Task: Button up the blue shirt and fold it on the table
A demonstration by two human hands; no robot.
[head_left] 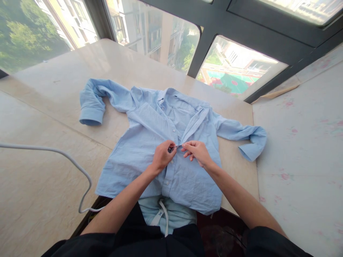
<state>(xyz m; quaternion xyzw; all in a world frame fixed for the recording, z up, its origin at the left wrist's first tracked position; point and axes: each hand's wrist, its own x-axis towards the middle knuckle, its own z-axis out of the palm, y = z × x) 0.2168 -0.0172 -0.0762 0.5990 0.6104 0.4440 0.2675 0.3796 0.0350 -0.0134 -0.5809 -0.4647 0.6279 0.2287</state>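
Note:
A light blue button-up shirt (150, 128) lies spread front side up, its sleeves stretched out to both sides. The collar and upper front hang open, while the lower front edges overlap. My left hand (164, 155) pinches the front edge of the shirt around mid-placket. Close beside it, my right hand (197, 151) holds the other bit of the edge between thumb and index finger, its remaining fingers curled loosely. White buttons show above and below my hands. Any button between my fingertips is hidden.
The shirt rests on a beige stone ledge (40, 117) beneath dark-framed windows (209, 39). A white cable (66, 157) curves in from the left. On the right stands a wall with floral paper (300, 150). The shirt's hem hangs near the ledge's front edge.

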